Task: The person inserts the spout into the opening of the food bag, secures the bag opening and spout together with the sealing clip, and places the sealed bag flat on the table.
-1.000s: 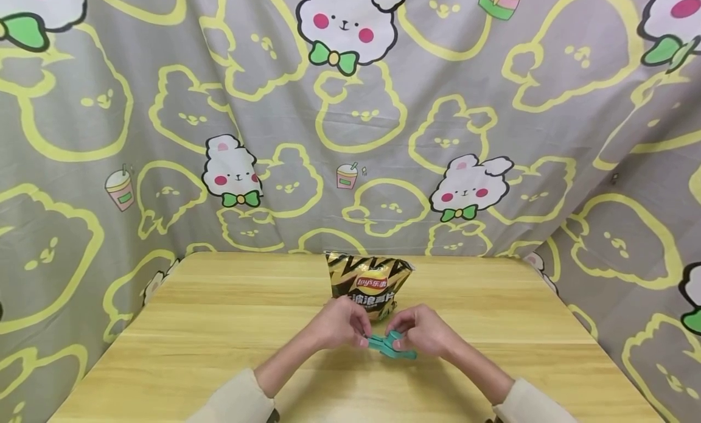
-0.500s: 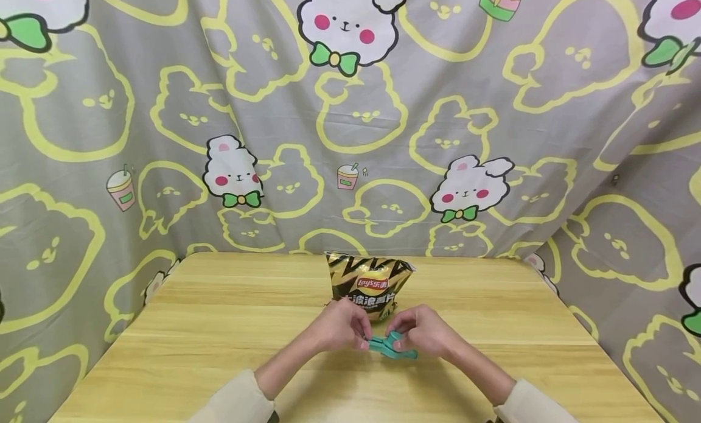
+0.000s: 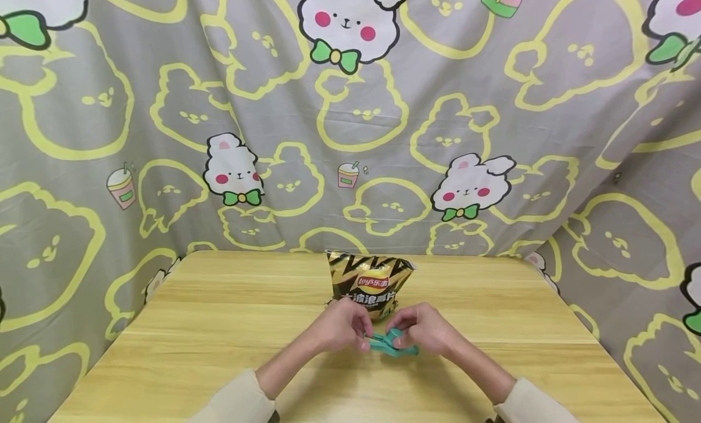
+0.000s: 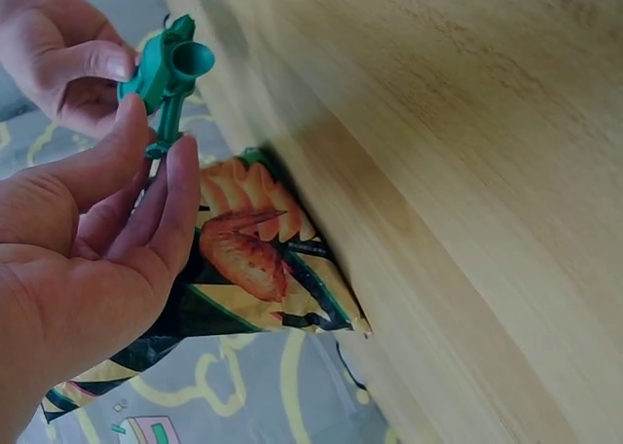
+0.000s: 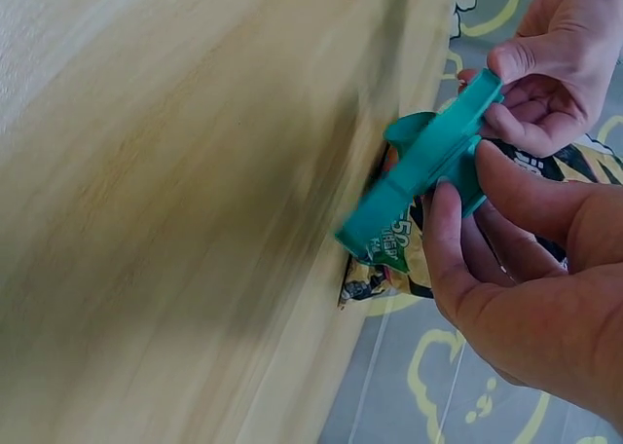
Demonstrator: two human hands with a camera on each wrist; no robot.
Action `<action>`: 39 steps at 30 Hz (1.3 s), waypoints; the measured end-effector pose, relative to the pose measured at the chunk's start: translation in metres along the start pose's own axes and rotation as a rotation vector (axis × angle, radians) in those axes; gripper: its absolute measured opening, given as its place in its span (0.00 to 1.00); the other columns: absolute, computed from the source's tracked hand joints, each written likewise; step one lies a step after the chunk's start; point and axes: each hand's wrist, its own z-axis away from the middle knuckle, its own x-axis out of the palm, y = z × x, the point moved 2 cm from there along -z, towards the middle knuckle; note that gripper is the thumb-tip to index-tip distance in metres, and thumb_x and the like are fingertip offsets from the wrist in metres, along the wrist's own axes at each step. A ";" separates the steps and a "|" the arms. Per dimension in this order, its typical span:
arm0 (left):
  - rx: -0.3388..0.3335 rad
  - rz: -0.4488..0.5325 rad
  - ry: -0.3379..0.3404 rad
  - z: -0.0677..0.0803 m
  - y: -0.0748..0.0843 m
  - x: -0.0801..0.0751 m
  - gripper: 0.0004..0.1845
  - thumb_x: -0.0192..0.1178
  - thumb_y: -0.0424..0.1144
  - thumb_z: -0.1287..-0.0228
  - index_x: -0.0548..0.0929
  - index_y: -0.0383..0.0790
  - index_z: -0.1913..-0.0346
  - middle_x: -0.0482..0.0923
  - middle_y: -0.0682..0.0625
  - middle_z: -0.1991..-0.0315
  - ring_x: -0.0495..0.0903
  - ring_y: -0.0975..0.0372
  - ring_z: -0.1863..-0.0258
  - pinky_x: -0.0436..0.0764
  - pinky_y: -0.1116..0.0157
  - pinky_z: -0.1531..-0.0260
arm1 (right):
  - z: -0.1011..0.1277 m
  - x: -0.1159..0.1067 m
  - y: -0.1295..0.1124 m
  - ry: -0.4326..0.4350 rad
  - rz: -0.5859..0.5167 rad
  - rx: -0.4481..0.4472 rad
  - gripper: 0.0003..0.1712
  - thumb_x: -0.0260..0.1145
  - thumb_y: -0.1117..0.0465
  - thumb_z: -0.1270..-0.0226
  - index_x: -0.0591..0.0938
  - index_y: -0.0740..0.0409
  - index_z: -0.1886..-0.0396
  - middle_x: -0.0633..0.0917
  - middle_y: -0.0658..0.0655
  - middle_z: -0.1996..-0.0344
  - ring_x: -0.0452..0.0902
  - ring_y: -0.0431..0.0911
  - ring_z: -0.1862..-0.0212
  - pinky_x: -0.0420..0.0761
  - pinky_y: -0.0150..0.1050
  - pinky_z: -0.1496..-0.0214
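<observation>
From my head, I pinch one end of the green clip (image 3: 389, 349) with my left hand (image 3: 342, 325) and near its round spout (image 3: 395, 333) with my right hand (image 3: 426, 330); the chip bag (image 3: 369, 274) stands behind on the table (image 3: 246, 295), partly hidden by my fingers. At my left wrist, the clip isn't on the bag. At my right, both pinches show; I'd judge the handling underway, unfinished.

In my head view, the left hand (image 3: 342, 327) covers a lower part of the chip bag (image 3: 372, 281), and the print beneath its large letters is too small for me to read. The right hand (image 5: 531, 259) hides some of the teal clip (image 5: 419, 176). Both sleeves (image 3: 237, 402) are cut by the bottom edge.
</observation>
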 end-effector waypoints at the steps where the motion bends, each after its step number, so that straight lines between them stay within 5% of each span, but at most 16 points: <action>1: -0.003 -0.001 0.001 0.000 0.000 0.000 0.11 0.78 0.23 0.56 0.87 0.37 0.71 0.84 0.51 0.76 0.80 0.66 0.76 0.81 0.70 0.72 | 0.000 -0.001 0.000 0.004 -0.003 0.000 0.12 0.72 0.73 0.48 0.88 0.66 0.61 0.89 0.57 0.68 0.81 0.44 0.65 0.81 0.38 0.62; 39: 0.036 -0.164 0.076 -0.001 -0.028 0.017 0.14 0.78 0.22 0.63 0.85 0.37 0.73 0.83 0.50 0.77 0.74 0.70 0.78 0.78 0.73 0.73 | -0.001 -0.011 0.009 0.058 -0.061 0.004 0.13 0.72 0.72 0.45 0.87 0.68 0.58 0.88 0.57 0.69 0.82 0.44 0.65 0.83 0.36 0.62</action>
